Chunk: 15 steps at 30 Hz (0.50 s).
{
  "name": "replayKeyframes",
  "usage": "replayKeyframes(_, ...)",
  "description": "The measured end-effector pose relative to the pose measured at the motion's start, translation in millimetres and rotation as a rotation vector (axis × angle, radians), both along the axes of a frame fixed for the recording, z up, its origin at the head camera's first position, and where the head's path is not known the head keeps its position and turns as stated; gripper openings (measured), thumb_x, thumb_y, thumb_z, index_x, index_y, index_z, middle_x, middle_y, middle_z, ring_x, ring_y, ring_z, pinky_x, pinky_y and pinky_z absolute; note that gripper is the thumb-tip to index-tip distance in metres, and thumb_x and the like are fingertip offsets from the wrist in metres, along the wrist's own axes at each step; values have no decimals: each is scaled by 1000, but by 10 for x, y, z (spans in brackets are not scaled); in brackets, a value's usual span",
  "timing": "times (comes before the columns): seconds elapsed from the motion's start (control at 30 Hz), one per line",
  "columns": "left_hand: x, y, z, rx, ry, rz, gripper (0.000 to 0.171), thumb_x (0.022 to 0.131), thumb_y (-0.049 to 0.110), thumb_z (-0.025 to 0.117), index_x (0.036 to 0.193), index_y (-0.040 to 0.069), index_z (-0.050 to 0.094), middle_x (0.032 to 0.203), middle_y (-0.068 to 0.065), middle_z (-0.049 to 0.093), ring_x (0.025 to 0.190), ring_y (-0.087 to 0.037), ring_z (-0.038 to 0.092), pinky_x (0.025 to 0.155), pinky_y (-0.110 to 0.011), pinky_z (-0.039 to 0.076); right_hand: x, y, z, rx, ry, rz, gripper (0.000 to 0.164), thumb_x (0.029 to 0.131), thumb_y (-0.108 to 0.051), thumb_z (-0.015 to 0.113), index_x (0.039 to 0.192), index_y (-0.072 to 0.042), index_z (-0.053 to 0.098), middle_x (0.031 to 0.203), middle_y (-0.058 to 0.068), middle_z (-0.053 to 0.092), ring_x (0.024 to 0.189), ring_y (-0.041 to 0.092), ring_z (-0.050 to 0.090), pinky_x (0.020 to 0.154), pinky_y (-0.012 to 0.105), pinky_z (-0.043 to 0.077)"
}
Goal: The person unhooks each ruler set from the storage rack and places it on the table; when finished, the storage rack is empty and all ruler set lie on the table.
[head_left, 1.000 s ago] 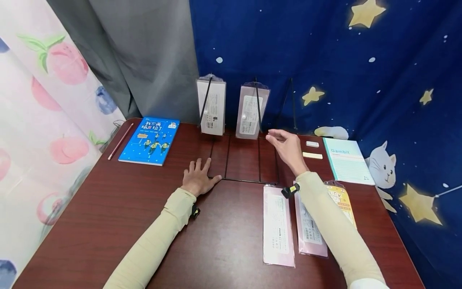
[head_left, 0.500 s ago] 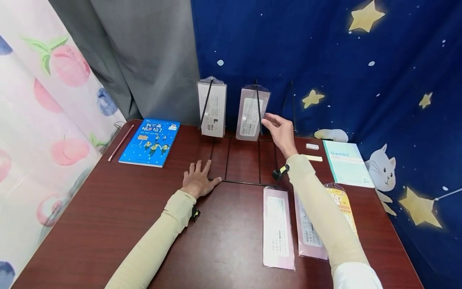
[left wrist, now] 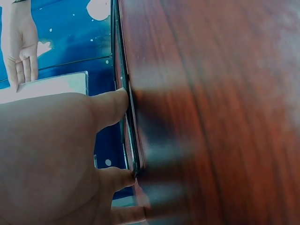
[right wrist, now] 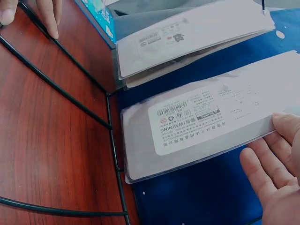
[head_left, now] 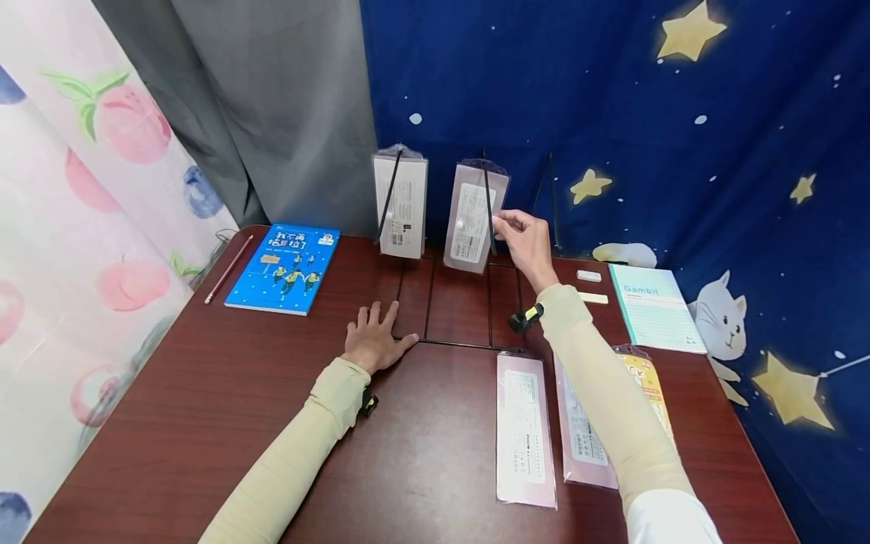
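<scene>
My right hand (head_left: 529,245) pinches the right edge of a flat pink plastic packet (head_left: 469,219) with a white label. This packet hangs from the middle hook of a black wire rack (head_left: 458,344). In the right wrist view, the thumb (right wrist: 285,123) lies on the packet's face, with the other fingers partly behind the edge. A second, whitish packet (head_left: 408,208) hangs on the rack's left hook. My left hand (head_left: 372,340) rests with spread fingers at the rack base's left front corner; the left wrist view shows its thumb and fingers touching the wire.
Several more packets lie on the table at right: a pink one (head_left: 522,438), another pink one (head_left: 584,449) and a yellow one (head_left: 642,374) partly under my forearm. A blue book (head_left: 282,268), pencil (head_left: 229,268), eraser (head_left: 588,276) and notebook (head_left: 655,308) lie around. Curtains stand behind.
My right hand has moved up and left from beside the rack to the middle packet's edge and now pinches it. The packet's lower end has shifted slightly. My left hand stays put.
</scene>
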<state>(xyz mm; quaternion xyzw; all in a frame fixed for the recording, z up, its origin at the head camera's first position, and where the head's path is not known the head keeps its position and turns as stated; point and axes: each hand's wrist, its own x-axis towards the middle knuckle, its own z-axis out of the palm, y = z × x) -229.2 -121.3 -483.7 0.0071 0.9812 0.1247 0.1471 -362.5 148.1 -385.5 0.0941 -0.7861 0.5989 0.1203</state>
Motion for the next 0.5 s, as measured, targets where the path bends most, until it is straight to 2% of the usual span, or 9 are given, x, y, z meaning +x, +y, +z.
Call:
replayKeyframes(0.27, -19, -10, -3, -4, -16, 2, 87, 102, 67, 43, 168, 18, 13, 172, -22, 16, 159, -46, 13, 122, -65, 24, 111, 9, -4, -9, 1, 8, 31, 96, -21, 77, 112, 5, 76, 95, 8, 80, 72, 3, 73, 74, 19, 59)
replayKeyframes(0.4, -13, -8, 2, 0, -13, 6, 87, 102, 67, 44, 168, 19, 13, 172, -22, 16, 159, -46, 14, 122, -65, 24, 174, 4, 4, -56, -29, 26, 32, 96, -20, 76, 115, 6, 74, 89, -2, 77, 70, 3, 72, 74, 21, 60)
replayKeyframes(0.5, -8, -3, 8, -3, -18, 7, 87, 103, 66, 43, 169, 19, 12, 173, -22, 15, 159, -46, 13, 123, -65, 24, 220, 0, 6, -73, -54, 32, 33, 96, -20, 76, 116, 7, 74, 89, -4, 76, 71, 3, 72, 76, 24, 61)
